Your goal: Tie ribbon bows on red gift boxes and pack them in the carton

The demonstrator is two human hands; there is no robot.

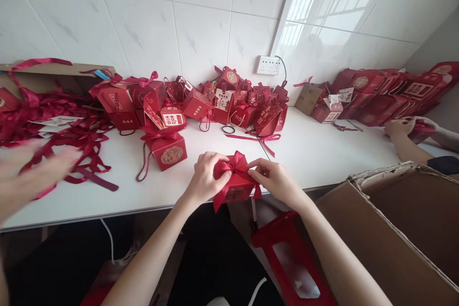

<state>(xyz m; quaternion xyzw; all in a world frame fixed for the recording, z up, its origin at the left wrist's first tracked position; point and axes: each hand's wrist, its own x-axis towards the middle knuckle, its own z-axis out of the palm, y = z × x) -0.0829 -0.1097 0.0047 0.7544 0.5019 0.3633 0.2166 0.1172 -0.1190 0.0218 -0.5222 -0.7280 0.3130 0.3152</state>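
Observation:
A small red gift box [239, 193] sits at the table's front edge, topped by a red ribbon bow [234, 166] with its tails hanging down the sides. My left hand [209, 178] is closed on the left loop of the bow, thumb and fingers pinching it. On the opposite side my right hand [276, 179] pinches the right part of the bow between thumb and fingers. Another red box [170, 153] with a gold round emblem and a rope handle stands to the left. A loose red ribbon [256, 137] lies just behind my box, near a black ring [228, 129].
Many red gift boxes [234, 105] are piled along the wall. A heap of red ribbons [68, 138] covers the left end. At far left a blurred co-worker's hand [32, 177] reaches in; another person's hands [401, 128] work at right. A cardboard box [376, 234] stands lower right.

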